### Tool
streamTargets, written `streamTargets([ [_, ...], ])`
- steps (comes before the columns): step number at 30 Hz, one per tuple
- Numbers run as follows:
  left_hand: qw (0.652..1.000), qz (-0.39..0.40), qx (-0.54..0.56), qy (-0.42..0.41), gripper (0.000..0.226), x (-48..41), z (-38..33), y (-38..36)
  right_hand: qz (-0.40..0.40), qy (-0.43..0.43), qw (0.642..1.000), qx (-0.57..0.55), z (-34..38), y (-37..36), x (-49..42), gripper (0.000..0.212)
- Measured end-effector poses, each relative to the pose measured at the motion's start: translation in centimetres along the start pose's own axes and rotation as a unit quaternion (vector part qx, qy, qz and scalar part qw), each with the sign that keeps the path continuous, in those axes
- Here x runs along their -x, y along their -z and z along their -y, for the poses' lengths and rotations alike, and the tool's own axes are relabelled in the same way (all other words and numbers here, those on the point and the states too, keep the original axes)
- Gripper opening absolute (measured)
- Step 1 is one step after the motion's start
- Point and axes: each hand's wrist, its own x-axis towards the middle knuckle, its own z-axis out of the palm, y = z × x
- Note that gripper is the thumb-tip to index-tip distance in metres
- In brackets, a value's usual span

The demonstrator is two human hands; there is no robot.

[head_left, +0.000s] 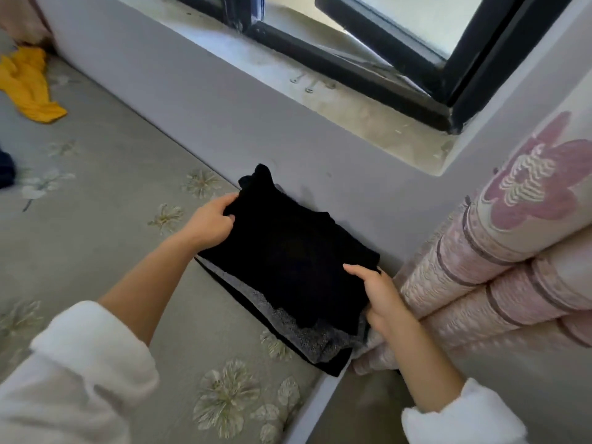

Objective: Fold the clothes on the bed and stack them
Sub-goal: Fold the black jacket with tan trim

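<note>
A folded black garment (288, 251) lies on top of a small stack in the bed's corner, against the wall. Under it shows a grey speckled folded garment (304, 331), and a black layer peeks out below that. My left hand (209, 221) grips the black garment's left edge, thumb on top. My right hand (381, 293) holds its right edge, fingers curled over the cloth. An unfolded yellow garment (28, 84) lies crumpled at the far left of the bed. A dark blue garment (4, 171) shows at the left frame edge.
The bed has a grey-green flowered sheet (112, 219). A grey wall and a window ledge (352, 100) run along its far side. A pink flowered curtain (512, 251) hangs bunched at the right, touching the stack.
</note>
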Motion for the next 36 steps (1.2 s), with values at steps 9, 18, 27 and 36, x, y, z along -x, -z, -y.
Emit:
streamTargets([
  [9, 0.966, -0.118, -0.219, 0.072, 0.049, -6.0, -1.7, -2.5, -0.114, -0.059, 0.989, 0.074, -3.0, -2.6, -5.2, 0.074],
  [18, 0.936, 0.045, -0.334, 0.105, 0.064, -2.2, 3.8, -11.9, -0.007, 0.182, 0.785, 0.593, -5.3, -3.7, -5.2, 0.066],
  [27, 0.939, 0.097, -0.309, 0.119, 0.067, -1.1, 5.8, -12.6, 0.115, 0.123, 0.705, 0.689, -7.1, -1.7, -5.8, 0.061],
  [36, 0.971, 0.12, -0.165, 0.124, 0.062, 3.6, 4.8, -11.9, 0.123, 0.121, 0.71, 0.683, -4.9, -2.6, -4.4, 0.062],
])
